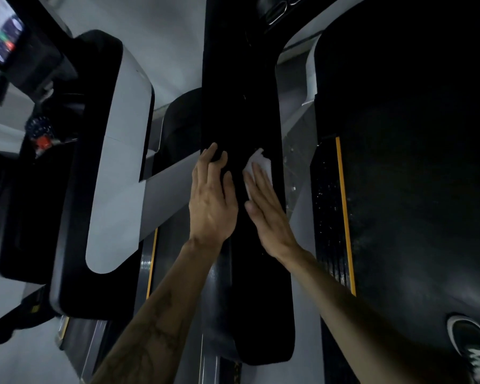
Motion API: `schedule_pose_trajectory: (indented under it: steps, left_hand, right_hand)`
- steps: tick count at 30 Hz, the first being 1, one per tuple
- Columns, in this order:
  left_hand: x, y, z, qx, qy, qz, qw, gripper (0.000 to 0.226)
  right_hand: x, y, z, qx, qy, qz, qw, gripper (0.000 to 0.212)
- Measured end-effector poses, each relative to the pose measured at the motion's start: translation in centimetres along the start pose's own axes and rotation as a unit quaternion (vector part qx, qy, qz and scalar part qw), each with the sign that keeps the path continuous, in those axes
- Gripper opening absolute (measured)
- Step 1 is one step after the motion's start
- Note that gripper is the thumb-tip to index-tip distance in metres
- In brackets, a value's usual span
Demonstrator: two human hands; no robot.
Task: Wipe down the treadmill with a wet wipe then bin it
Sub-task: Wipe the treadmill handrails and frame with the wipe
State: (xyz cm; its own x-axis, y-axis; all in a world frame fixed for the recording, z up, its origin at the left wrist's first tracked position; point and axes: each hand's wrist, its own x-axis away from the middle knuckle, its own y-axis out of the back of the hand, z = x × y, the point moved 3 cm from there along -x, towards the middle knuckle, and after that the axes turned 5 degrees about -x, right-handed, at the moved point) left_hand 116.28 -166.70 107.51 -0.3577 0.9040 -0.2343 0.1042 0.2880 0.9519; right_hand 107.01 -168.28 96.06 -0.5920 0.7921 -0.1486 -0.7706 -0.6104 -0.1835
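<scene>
— Head view first: what is the grip on the wipe?
— The right hand (263,206) lies flat with straight fingers, pressing the white wet wipe (258,164) against the black side rail (241,106) of the treadmill. Nothing is pinched; the wipe sits under the fingertips and sticks out past them.

— And the other hand?
— The left hand (212,195) rests just beside it on the same rail, fingers straight and relaxed, the tips curving a little over the rail's edge. It holds nothing.

— What lies around that spot?
— Right of the pressing hand, a grey foot strip, then a yellow stripe (344,212) edging the dark running belt (416,176). A shoe (474,347) stands on that belt, far down from the hands. Left of the resting hand there is a second machine, with a pale grey arm (117,162) and its own yellow stripe.

— Anything farther out?
— Well away at the upper left, a lit console screen (3,31), blurred, and below it a red knob (43,141). I cannot read either.

— Does anything block the wipe?
— Only the fingers themselves, which cover its near part.
</scene>
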Motion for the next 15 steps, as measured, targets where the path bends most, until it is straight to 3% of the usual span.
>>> schedule_pose_trajectory:
  steps: [6, 12, 15]
  left_hand:
    - [-0.4, 0.2, 0.1, -0.025, -0.014, -0.025, 0.999, 0.030]
    - [-0.7, 0.0, 0.0, -0.056, -0.022, -0.055, 0.997, 0.024]
    - [-1.1, -0.1, -0.3, -0.064, -0.016, -0.061, 0.996, 0.024]
  right_hand:
    - [-4.9, 0.1, 0.9, -0.048, -0.125, -0.051, 0.990, 0.064]
    - [-1.6, 0.0, 1.5, -0.006, -0.006, -0.001, 1.000, 0.060]
    - [-1.7, 0.8, -0.2, -0.004, -0.028, -0.003, 1.000, 0.056]
